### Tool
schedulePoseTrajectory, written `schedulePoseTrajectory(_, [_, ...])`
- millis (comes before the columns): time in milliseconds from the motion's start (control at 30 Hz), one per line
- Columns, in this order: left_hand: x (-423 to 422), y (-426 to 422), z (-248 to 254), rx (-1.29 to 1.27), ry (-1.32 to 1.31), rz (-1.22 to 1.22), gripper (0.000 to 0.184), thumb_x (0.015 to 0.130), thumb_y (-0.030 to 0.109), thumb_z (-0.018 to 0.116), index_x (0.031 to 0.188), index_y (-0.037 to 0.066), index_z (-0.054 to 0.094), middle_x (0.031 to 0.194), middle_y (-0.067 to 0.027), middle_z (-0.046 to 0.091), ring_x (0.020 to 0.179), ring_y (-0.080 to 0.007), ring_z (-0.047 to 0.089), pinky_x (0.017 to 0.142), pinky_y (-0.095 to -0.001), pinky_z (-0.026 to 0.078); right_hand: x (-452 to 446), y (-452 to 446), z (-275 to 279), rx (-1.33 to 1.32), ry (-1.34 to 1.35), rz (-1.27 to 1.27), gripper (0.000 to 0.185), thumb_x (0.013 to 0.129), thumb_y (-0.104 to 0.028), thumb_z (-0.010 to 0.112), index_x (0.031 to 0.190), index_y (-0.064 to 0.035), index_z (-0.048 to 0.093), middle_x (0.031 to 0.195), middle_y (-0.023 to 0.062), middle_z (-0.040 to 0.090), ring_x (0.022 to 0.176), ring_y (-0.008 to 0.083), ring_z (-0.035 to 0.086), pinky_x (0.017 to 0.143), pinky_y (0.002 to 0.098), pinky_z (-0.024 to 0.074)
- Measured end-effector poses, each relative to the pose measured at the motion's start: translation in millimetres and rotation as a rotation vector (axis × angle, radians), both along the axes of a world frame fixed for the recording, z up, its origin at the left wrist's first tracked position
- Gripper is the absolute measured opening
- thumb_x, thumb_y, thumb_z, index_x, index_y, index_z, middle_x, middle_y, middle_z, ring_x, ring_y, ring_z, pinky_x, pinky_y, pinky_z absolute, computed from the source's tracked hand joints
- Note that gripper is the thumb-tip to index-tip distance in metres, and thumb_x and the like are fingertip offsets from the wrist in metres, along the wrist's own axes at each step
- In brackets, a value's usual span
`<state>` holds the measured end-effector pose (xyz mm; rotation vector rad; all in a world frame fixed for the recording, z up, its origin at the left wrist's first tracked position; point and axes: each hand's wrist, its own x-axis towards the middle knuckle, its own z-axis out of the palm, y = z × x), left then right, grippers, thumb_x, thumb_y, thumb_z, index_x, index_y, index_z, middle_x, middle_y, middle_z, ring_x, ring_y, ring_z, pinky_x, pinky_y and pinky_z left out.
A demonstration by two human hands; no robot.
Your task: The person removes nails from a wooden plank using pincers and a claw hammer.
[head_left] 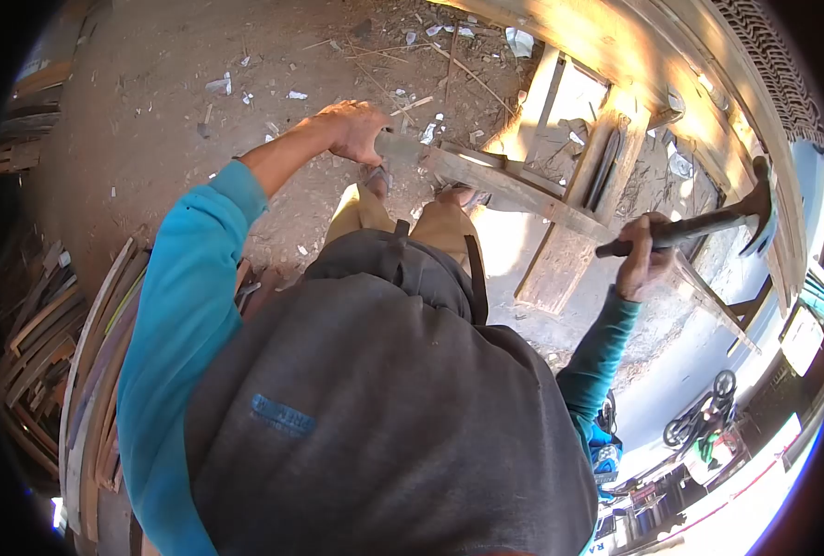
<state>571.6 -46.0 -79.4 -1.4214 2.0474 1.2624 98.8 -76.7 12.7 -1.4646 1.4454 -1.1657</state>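
Observation:
In the head view, my right hand point(646, 259) is closed around the dark handle of a claw hammer point(708, 224). The hammer's metal head points right, its claw downward. My left hand point(352, 130) grips the near-left end of a long wooden board point(514, 188), its fingers bent over the end. From there the board runs right and slightly down, passing close to my right hand, which hides part of it. A wooden frame point(560, 250) of several pieces lies beyond and across the board, partly in bright sunlight.
A large wooden beam structure point(634, 46) with woven cord point(768, 65) stands at the upper right. Stacked wood strips point(97, 371) lie at the left. Scraps and sticks litter the dirt floor point(171, 120). A motorcycle point(704, 412) stands at the lower right.

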Motion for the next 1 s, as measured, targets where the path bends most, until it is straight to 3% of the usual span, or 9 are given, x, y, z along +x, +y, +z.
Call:
schedulePoseTrajectory(167, [7.1,9.8,-14.6,-0.183,0.119,0.053,0.065,0.071,0.032,0.079,0.130,0.009,0.062,0.119,-0.0183,0.068,0.113,-0.0377,0.065,0.096,-0.0472,0.052,129.0,111.9,-7.7,0.248,-0.279,0.012,0.032,0.094,-0.010,0.064,0.121,0.0061,0.057,0.077,0.0031,0.062,0.059,0.0094,0.057,0.052,0.0244,0.0461])
schedulePoseTrajectory(233, [13.3,19.2,-25.1,-0.324,0.177,0.050,0.065,0.073,0.031,0.079,0.132,0.009,0.061,0.119,-0.0184,0.067,0.113,-0.0376,0.065,0.096,-0.0475,0.052,154.0,138.1,-2.4,0.423,-0.169,-0.012,0.022,0.095,-0.019,0.069,0.100,0.0004,0.062,0.068,0.0018,0.058,0.057,0.0104,0.053,0.053,0.0273,0.0433])
schedulePoseTrajectory(300, [23.2,31.8,-42.9,-0.467,0.229,0.055,0.065,0.075,0.031,0.079,0.133,0.009,0.060,0.118,-0.0184,0.067,0.113,-0.0375,0.065,0.096,-0.0479,0.052,157.2,158.1,-8.0,0.446,0.243,0.052,0.027,0.094,-0.026,0.073,0.092,-0.0019,0.061,0.067,0.0071,0.059,0.056,0.0138,0.054,0.053,0.0327,0.0454])
schedulePoseTrajectory(433, [39.2,27.5,-53.1,-0.339,0.136,0.049,0.064,0.077,0.032,0.078,0.134,0.009,0.059,0.117,-0.0192,0.069,0.109,-0.0374,0.067,0.092,-0.0485,0.054,174.0,182.4,2.5,0.159,0.640,0.298,0.024,0.084,-0.021,0.077,0.094,-0.0055,0.061,0.078,0.0142,0.066,0.064,0.0324,0.067,0.057,0.0421,0.0518])
schedulePoseTrajectory(533, [39.9,10.5,-25.2,-0.177,0.099,-0.007,0.060,0.073,0.030,0.079,0.127,0.007,0.064,0.111,-0.0193,0.072,0.104,-0.0369,0.069,0.088,-0.0483,0.055,177.9,187.4,8.8,0.026,0.787,0.569,0.029,0.075,-0.015,0.079,0.096,-0.0077,0.061,0.077,0.0103,0.060,0.065,0.0315,0.064,0.059,0.0422,0.0502])
schedulePoseTrajectory(633, [41.6,-2.7,-25.5,-0.156,0.135,-0.074,0.050,0.071,0.025,0.078,0.115,0.004,0.068,0.101,-0.0182,0.074,0.093,-0.0342,0.071,0.080,-0.0480,0.055,174.4,176.7,-7.1,-0.174,0.916,0.733,0.024,0.080,-0.019,0.077,0.090,-0.0084,0.057,0.076,0.0096,0.057,0.067,0.0294,0.062,0.060,0.0420,0.0504])
schedulePoseTrajectory(700, [42.7,-9.3,-34.3,-0.166,0.140,-0.115,0.044,0.071,0.022,0.078,0.109,0.002,0.069,0.095,-0.0173,0.074,0.083,-0.0320,0.073,0.074,-0.0480,0.055,163.5,166.3,-18.0,-0.150,1.001,0.712,0.030,0.087,-0.028,0.073,0.085,-0.0081,0.051,0.078,0.0116,0.058,0.070,0.0327,0.063,0.061,0.0455,0.0508])
schedulePoseTrajectory(833, [44.3,-18.3,-29.5,0.009,0.195,-0.046,0.054,0.066,0.027,0.082,0.114,0.005,0.070,0.100,-0.0176,0.075,0.097,-0.0340,0.071,0.082,-0.0465,0.055,148.6,148.8,-28.3,0.266,1.093,0.444,0.039,0.095,-0.041,0.069,0.091,-0.0053,0.054,0.085,0.0196,0.071,0.073,0.0419,0.069,0.061,0.0505,0.0534])
schedulePoseTrajectory(1000, [49.0,-29.4,-47.3,0.027,0.286,-0.084,0.057,0.066,0.029,0.084,0.114,0.002,0.069,0.100,-0.0193,0.074,0.097,-0.0327,0.071,0.082,-0.0454,0.055,174.5,151.0,-6.3,0.030,0.928,0.587,0.043,0.089,-0.045,0.075,0.089,-0.0071,0.055,0.074,0.0131,0.065,0.064,0.0360,0.067,0.057,0.0458,0.0519])
